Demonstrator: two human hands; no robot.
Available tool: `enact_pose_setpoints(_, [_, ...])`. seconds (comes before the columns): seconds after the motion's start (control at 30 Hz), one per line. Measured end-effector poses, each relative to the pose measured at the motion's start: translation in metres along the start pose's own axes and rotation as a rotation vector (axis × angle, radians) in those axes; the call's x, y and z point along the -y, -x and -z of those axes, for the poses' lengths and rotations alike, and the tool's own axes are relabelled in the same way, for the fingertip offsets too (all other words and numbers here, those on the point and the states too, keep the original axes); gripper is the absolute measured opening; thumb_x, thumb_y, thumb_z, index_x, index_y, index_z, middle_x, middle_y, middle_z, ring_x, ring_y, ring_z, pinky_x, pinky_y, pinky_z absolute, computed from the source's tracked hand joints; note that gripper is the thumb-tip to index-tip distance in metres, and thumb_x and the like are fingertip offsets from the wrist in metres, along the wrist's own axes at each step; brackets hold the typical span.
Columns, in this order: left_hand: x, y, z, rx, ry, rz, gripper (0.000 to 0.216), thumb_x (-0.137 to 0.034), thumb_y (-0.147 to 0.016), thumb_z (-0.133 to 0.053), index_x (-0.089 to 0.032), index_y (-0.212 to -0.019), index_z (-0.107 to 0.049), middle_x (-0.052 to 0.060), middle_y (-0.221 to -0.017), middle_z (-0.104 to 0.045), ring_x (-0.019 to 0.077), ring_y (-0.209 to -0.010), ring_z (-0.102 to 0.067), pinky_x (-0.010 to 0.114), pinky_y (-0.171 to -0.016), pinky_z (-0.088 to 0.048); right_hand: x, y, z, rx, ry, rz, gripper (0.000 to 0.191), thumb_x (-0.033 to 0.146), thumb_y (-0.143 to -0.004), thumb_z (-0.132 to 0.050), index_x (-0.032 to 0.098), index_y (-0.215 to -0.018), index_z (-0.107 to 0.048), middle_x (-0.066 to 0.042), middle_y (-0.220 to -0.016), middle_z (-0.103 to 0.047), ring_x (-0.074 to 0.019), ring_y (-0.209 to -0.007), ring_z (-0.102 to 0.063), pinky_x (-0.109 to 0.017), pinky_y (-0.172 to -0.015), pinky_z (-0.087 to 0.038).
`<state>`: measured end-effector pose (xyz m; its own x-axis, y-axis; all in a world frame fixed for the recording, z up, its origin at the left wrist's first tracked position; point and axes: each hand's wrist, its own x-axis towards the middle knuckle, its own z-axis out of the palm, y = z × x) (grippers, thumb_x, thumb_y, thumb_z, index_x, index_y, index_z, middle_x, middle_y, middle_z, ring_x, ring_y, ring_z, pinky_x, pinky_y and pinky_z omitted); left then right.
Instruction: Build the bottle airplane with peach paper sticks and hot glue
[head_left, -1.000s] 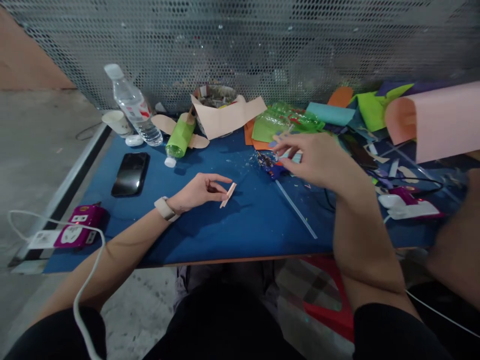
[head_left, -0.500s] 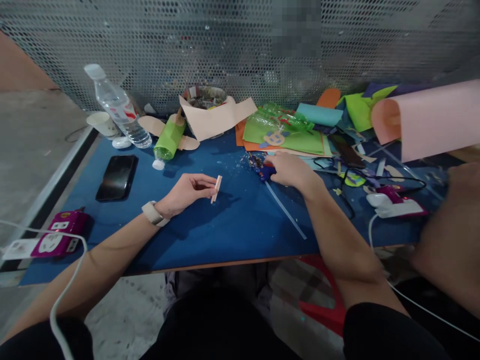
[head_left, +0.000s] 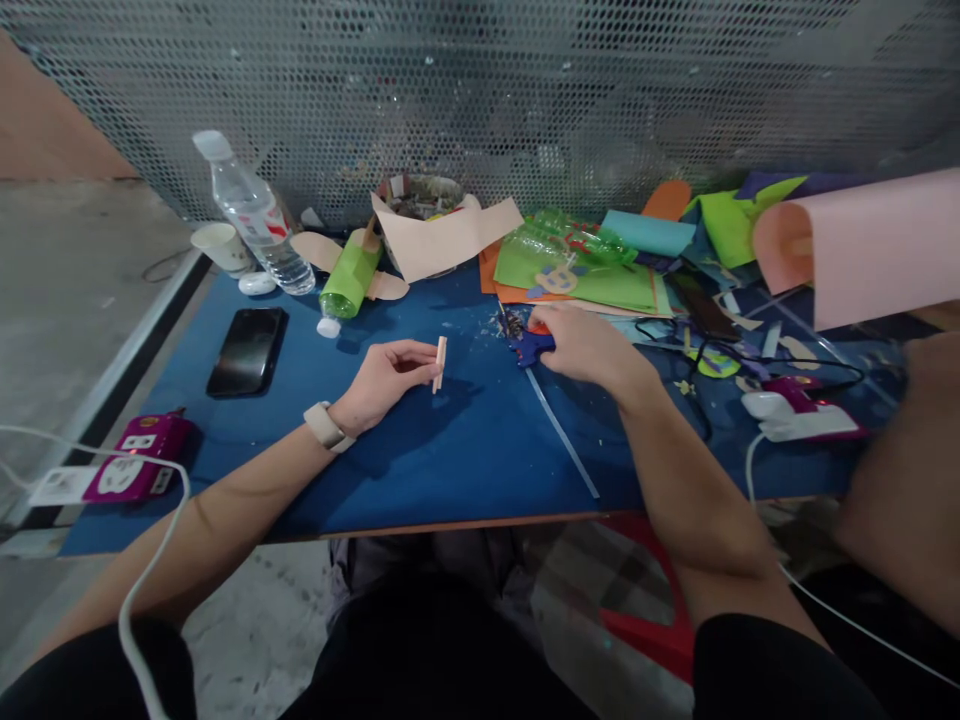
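Socket block (head_left: 139, 460), purple, at the near left corner of the blue table (head_left: 465, 465); a white cable (head_left: 154, 560) runs across beside it. White cup (head_left: 220, 247), at the far left corner. Phone (head_left: 247, 350), black, lying flat near the left edge. Rounded white object (head_left: 257, 284), just beside the cup. Water bottle (head_left: 262, 225), clear, white-capped, leaning in view, towards the far edge. Green-wrapped bottle (head_left: 354, 272), lying, its white cap towards the near edge, peach paper flaps at both sides.

Left hand (head_left: 386, 378), pale band (head_left: 328, 427) at the wrist; thumb and fingers pinched together on a pale strip (head_left: 439, 365), held nearly upright over the table's middle.

Peach sheet (head_left: 442, 245), curved, at the far edge, before a round container (head_left: 427, 190).

Blue glue gun (head_left: 531, 347), right of the table's middle; whether it rests or is slightly raised cannot be told. Translucent rod (head_left: 563, 434), slanting from it towards the near edge. Right hand (head_left: 589, 345), fingers clasped on the gun from its right side.

Green sheet (head_left: 600, 287), stacked over orange paper near the far edge, a green plastic bottle (head_left: 555, 235) on top. Second socket block (head_left: 795, 410), purple and white, towards the right end. Pink sheet (head_left: 885, 250), curled, at the far right; another person's arm (head_left: 900, 470) nearer, blurred.
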<state>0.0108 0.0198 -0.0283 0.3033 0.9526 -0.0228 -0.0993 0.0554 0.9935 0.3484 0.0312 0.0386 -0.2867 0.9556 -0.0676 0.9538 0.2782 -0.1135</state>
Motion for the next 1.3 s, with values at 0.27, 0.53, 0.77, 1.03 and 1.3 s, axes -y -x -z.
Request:
enact_pose_setpoints(0.27, [0.001, -0.003, 0.002, -0.043, 0.02, -0.059, 0.043, -0.045, -0.074, -0.113, -0.018, -0.101, -0.093, 0.009, -0.095, -0.089, 0.0179, -0.079, -0.079, 0.032, -0.075, -0.064, 0.014, -0.015, -0.013, -0.22, -0.314, 0.123, 0.029, 0.03, -0.093, -0.066, 0.021, -0.12, -0.07, -0.019, -0.13, -0.075, -0.0372, -0.112, -0.071, -0.048, -0.095, -0.055])
enact_pose_setpoints(0.53, [-0.001, -0.005, 0.005, -0.045, 0.044, -0.025, 0.038, -0.037, -0.078, -0.111, -0.016, -0.104, -0.093, 0.008, -0.092, -0.087, 0.0157, -0.076, -0.076, 0.03, -0.072, -0.061, 0.024, -0.026, -0.041, -0.162, -1.126, 0.013, 0.031, 0.049, -0.082, -0.072, 0.024, -0.101, -0.07, -0.008, -0.103, -0.081, -0.0177, -0.062, -0.053, -0.038, -0.064, -0.045])
enact_pose_setpoints(0.77, [-0.004, -0.009, 0.015, -0.075, 0.172, -0.041, 0.041, -0.037, -0.078, -0.114, -0.017, -0.103, -0.09, 0.005, -0.09, -0.083, 0.0127, -0.077, -0.074, 0.024, -0.073, -0.062, 0.023, -0.032, -0.058, -0.07, -1.355, 0.213, 0.031, 0.054, -0.088, -0.076, 0.024, -0.096, -0.072, -0.003, -0.086, -0.077, -0.0143, -0.051, -0.05, -0.038, -0.061, -0.044])
enact_pose_setpoints(1.03, [-0.005, -0.015, 0.019, -0.107, 0.219, -0.088, 0.032, -0.029, -0.082, -0.11, -0.018, -0.099, -0.086, 0.003, -0.093, -0.079, 0.0114, -0.078, -0.07, 0.024, -0.072, -0.059, 0.019, -0.032, -0.063, -0.006, -1.342, 0.288, 0.033, 0.056, -0.089, -0.076, 0.024, -0.099, -0.074, -0.002, -0.088, -0.079, -0.0147, -0.052, -0.051, -0.039, -0.065, -0.045])
enact_pose_setpoints(1.3, [-0.007, -0.013, 0.019, -0.036, 0.242, -0.026, 0.027, -0.026, -0.086, -0.107, -0.016, -0.099, -0.085, 0.003, -0.088, -0.076, 0.0114, -0.077, -0.069, 0.024, -0.075, -0.06, 0.025, -0.024, -0.056, 0.049, -1.364, 0.362, 0.043, 0.067, -0.097, -0.08, 0.024, -0.1, -0.074, -0.006, -0.1, -0.082, -0.0129, -0.05, -0.054, -0.037, -0.055, -0.041])
